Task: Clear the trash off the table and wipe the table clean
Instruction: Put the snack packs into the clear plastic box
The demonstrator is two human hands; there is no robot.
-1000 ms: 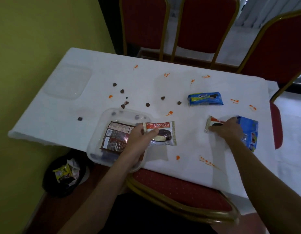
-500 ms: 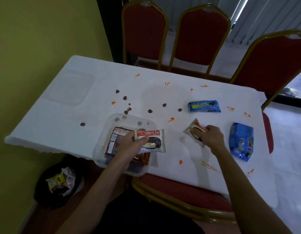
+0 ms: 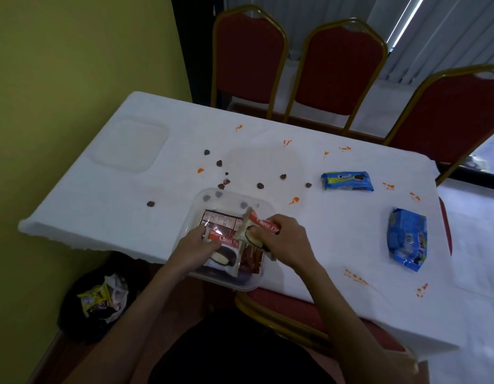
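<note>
- On the white table (image 3: 102,206), trash and mess lie all over, so the cleaning is not done yet.
- At the far side stand three red chairs (image 3: 248,56). A near chair (image 3: 295,311) is tucked under the front edge.
- Down below the table's corner sits a black bin (image 3: 74,317) with a yellow wrapper (image 3: 95,300) inside. I think it waits there for the trash.
- Right at the front edge sits a clear tub (image 3: 201,195), sticking out a bit over it. It is close to the person, likely so packs drop in fast. A brown wrapper (image 3: 221,220) lies in it already.
- A clear lid (image 3: 129,145) lies far off to the left, out of the way.
- A big blue pack (image 3: 406,239) lies on the right, well apart from the tub.
- A small blue pack (image 3: 347,180) lies farther back.
- The left hand (image 3: 193,245) grips the first Choco Pie pack (image 3: 226,253) over the tub, fingers curled on it.
- The right hand (image 3: 284,242) pinches the second Choco Pie pack (image 3: 257,228) just beside it. I think both packs go in the tub next.
- Little brown crumbs (image 3: 260,185) sit behind the tub.
- Tiny orange spots (image 3: 294,200) dot the table. They need a wipe at the end.
</note>
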